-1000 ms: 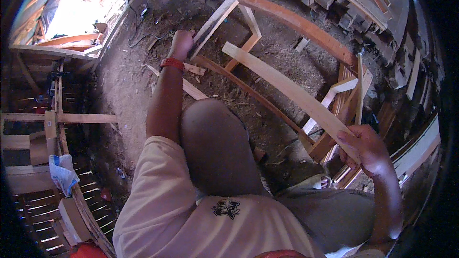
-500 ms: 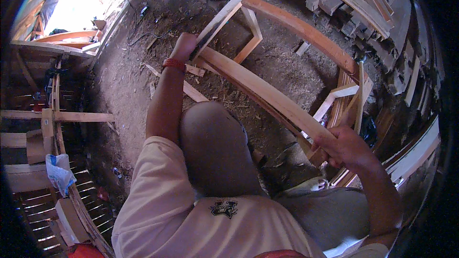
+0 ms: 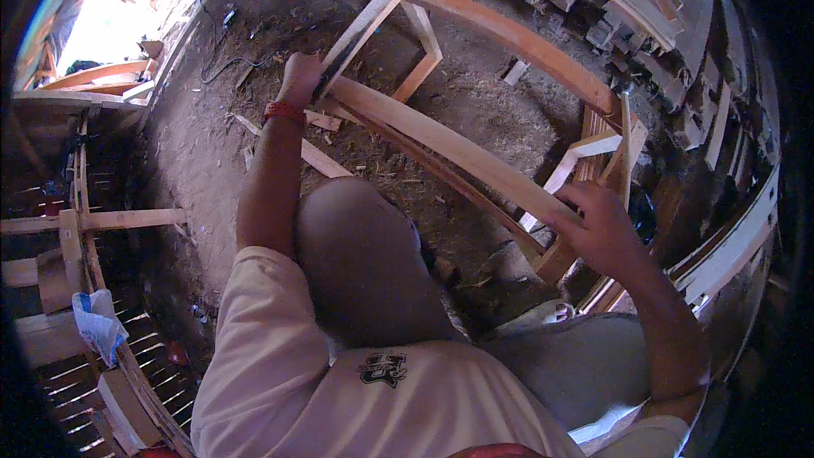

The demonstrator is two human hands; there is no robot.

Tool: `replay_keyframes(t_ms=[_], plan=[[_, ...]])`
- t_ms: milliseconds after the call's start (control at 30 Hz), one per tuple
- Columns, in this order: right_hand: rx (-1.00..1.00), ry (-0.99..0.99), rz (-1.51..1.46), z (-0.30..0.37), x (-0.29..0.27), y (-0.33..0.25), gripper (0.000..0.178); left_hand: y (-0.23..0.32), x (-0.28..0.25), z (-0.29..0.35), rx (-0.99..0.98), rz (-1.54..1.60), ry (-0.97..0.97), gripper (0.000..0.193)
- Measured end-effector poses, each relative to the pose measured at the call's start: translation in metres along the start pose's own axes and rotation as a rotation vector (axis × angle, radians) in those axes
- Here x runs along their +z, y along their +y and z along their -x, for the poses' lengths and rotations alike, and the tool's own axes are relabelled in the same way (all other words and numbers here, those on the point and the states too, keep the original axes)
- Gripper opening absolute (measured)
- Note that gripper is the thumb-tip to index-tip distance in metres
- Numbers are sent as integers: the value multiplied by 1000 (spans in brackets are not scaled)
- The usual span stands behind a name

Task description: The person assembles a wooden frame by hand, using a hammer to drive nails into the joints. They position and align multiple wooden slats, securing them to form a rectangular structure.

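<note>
A large wooden frame [image 3: 509, 36] stands on the ground before me, with a reddish far rail and a dark-stained left side piece. Along its near side lies a pale wooden board [image 3: 449, 142], a little apart from the darker near rail [image 3: 441, 171] at the right end. My left hand [image 3: 303, 78] is closed at the frame's near left corner, where the side piece meets the board; its fingertips are hidden. At the other end, my right hand [image 3: 593, 225] grips the board, its fingers over the far edge.
Stacked timber [image 3: 644, 59] fills the far right. Scrap wood sticks [image 3: 322, 157] and shavings litter the dirt floor. A cable [image 3: 225, 68] lies at far left. On the left, a slatted wooden structure [image 3: 127, 219] holds a white-and-blue plastic bag [image 3: 100, 322].
My right hand has shifted its hold on the board's end and moved it slightly away from me, widening the gap to the near rail. The left hand keeps its place on the frame.
</note>
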State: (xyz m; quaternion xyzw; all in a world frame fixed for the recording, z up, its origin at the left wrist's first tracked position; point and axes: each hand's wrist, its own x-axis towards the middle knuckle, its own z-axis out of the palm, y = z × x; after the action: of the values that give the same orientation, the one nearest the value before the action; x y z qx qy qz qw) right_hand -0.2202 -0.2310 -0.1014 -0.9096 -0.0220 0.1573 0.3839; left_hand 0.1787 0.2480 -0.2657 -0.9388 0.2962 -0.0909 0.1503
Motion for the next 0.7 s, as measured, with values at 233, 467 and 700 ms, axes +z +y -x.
replay_keyframes(t_ms=[233, 467, 700], plan=[[-63, 74, 70, -6, 23, 9, 31, 24, -31, -10, -79, -74, -132, 20], [-88, 43, 126, -25, 41, 13, 30, 7, -30, -1, -200, -14, -37, 18], [59, -106, 247, -34, 44, 15, 27, 14, -35, 3, -205, 194, -49, 26]])
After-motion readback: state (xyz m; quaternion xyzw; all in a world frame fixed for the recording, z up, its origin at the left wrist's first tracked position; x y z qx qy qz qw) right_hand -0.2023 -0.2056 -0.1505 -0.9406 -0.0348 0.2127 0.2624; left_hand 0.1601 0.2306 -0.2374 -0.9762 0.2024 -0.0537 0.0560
